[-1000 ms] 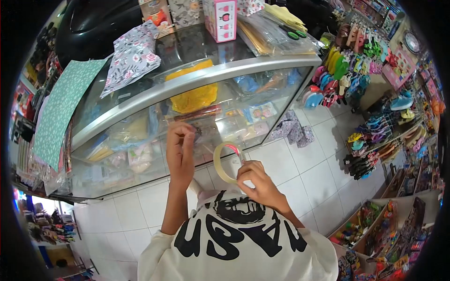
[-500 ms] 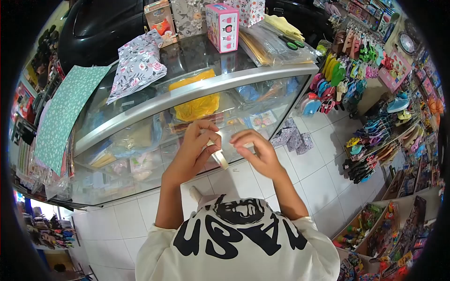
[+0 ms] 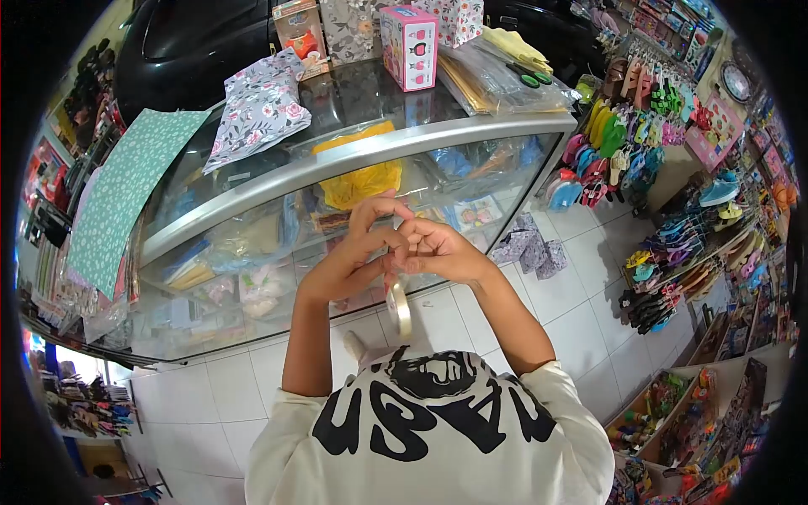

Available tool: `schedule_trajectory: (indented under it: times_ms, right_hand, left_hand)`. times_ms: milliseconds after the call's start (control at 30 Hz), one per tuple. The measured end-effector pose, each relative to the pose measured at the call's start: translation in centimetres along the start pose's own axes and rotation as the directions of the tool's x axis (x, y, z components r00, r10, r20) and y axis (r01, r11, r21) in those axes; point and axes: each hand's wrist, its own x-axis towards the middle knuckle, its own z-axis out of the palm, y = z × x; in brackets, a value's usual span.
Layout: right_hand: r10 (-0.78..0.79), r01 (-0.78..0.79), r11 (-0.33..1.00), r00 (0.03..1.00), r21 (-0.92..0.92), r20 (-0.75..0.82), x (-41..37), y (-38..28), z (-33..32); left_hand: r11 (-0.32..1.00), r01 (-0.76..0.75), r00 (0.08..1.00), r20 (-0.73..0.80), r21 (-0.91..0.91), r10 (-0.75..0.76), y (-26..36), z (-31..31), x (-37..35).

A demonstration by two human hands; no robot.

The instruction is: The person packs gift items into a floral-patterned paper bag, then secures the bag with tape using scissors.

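Shop, by look of it: glass display counter [image 3: 471,128] filled with bagged goods, pink product box [image 3: 410,50] on top, many sandals [image 3: 652,290] hanging on racks, divided bins [image 3: 654,408] crammed with small colourful wares.

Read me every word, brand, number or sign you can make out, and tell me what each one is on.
"USA", apparently, plus another letter: shirt; the lettering is warped, so I'm unsure.
Pink box: print too small to read.
Box with orange picture: print too blurred.
Tape roll: no legible text.
I can't read any numbers or signs.
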Motion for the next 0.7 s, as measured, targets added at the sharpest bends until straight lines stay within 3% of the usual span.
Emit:
schedule_trajectory:
  times_ms: [367, 500, 567, 700]
  right_hand:
    - [-0.020, 0.023, 0.999, 0.995, 0.032, -0.101, -0.8, 1.4, 0.1]
    - [-0.167, 0.172, 0.985, 0.940, -0.011, -0.297, -1.4, 1.5, 1.0]
    - [-0.296, 0.255, 0.954, 0.882, -0.156, -0.367, -1.6, 1.8, 1.3]
    - [-0.488, 0.262, 0.834, 0.762, -0.486, -0.425, -2.3, 2.2, 1.8]
  left_hand:
    - [0.999, -0.040, 0.999, -0.017, 0.000, 0.040, -0.1, 0.6, -0.5]
    - [0.932, 0.092, 0.934, -0.294, -0.352, -0.203, -0.9, 2.4, -1.9]
    - [0.820, 0.114, 0.847, -0.376, -0.561, -0.376, -0.9, 3.7, -2.6]
    - [0.935, 0.148, 0.849, -0.444, -0.322, -0.287, -0.7, 6.1, -2.5]
